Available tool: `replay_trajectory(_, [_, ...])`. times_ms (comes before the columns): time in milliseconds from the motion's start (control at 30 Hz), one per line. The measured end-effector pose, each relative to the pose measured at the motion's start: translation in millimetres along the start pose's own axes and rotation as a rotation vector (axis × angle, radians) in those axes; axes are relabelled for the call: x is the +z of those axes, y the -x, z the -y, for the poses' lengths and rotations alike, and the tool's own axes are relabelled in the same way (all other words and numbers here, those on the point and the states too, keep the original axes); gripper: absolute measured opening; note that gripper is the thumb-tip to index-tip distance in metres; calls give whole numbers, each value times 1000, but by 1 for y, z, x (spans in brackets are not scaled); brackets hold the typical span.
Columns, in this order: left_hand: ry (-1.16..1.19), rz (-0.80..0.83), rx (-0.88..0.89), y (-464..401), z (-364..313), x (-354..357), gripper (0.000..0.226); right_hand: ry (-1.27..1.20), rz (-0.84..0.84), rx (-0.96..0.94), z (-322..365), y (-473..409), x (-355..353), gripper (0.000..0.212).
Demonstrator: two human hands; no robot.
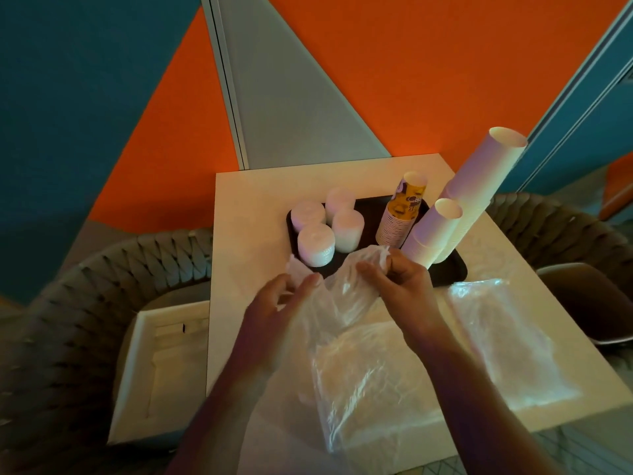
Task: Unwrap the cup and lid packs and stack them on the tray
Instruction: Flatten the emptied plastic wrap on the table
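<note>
— Where's the wrapper?
— Clear plastic wrapper (pixel 342 303), pinched by the left hand (pixel 274 303) and right hand (pixel 397 279) before the tray (pixel 452 269).
— Anything inside?
— Can't tell; it's crumpled. Cup stacks (pixel 435 231) and lid stacks (pixel 315 241) stand on the tray.

Four stacks of white lids (pixel 329 231) and three stacks of cups (pixel 435 231) stood on one dark tray (pixel 445 272). Two hands (pixel 397 275) were visible, two clear plastic wrappers (pixel 507 337), and one white desk (pixel 246 214).
</note>
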State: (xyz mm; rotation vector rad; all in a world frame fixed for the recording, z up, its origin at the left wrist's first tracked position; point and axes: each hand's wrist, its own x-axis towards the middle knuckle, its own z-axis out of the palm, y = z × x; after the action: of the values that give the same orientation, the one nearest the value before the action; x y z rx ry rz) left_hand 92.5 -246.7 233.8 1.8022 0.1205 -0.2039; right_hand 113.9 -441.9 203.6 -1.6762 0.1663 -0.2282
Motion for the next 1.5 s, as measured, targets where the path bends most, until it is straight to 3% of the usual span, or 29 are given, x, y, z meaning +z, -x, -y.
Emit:
replay_trajectory(100, [120, 66, -23, 1, -7, 8, 23, -87, 7, -2, 4, 2, -10, 32])
replay_trajectory(333, [441, -190, -36, -6, -4, 16, 21, -312, -61, 151, -3, -8, -62, 25])
replay_trajectory(467, [686, -255, -33, -5, -12, 27, 13, -279, -31, 218, -5, -15, -95, 8])
replay_trajectory(533, [679, -248, 9, -3, -15, 34, 10, -191, 5, 220, -6, -18, -110, 4])
replay_trajectory(667, [513, -214, 147, 5, -19, 50, 38, 31, 62, 151, -7, -25, -131, 6])
replay_trajectory(733, [349, -188, 216, 7, -18, 54, 37, 60, 43, 123, -5, -29, -140, 7])
replay_trajectory(800, [215, -199, 233, 9, -14, 57, 40, 36, -19, 101, -5, -32, -148, 9])
replay_trajectory(867, [223, -228, 206, 12, -14, 61, 38, -38, -46, 128, -4, -35, -154, 7])
replay_trajectory(933, [278, -220, 174, 15, -18, 68, 31, -169, 29, 201, -4, -34, -160, 11])
replay_trajectory(1000, [366, -169, 134, 16, -22, 71, 29, -270, 154, 227, -8, -31, -166, 31])
replay_trajectory(1133, [383, -81, 94, 16, -21, 70, 60, -185, 381, 107, -19, -22, -182, 56])
replay_trajectory(1267, [398, -105, 89, 17, -20, 72, 21, -10, 528, -10, -22, -20, -195, 74])
replay_trajectory(1400, [458, -174, 23, 19, -24, 79, 28, 290, 547, -248, -23, -22, -200, 77])
replay_trajectory(1500, [436, -202, -35, 19, -28, 83, 16, 473, 443, -462, -24, -24, -198, 59])
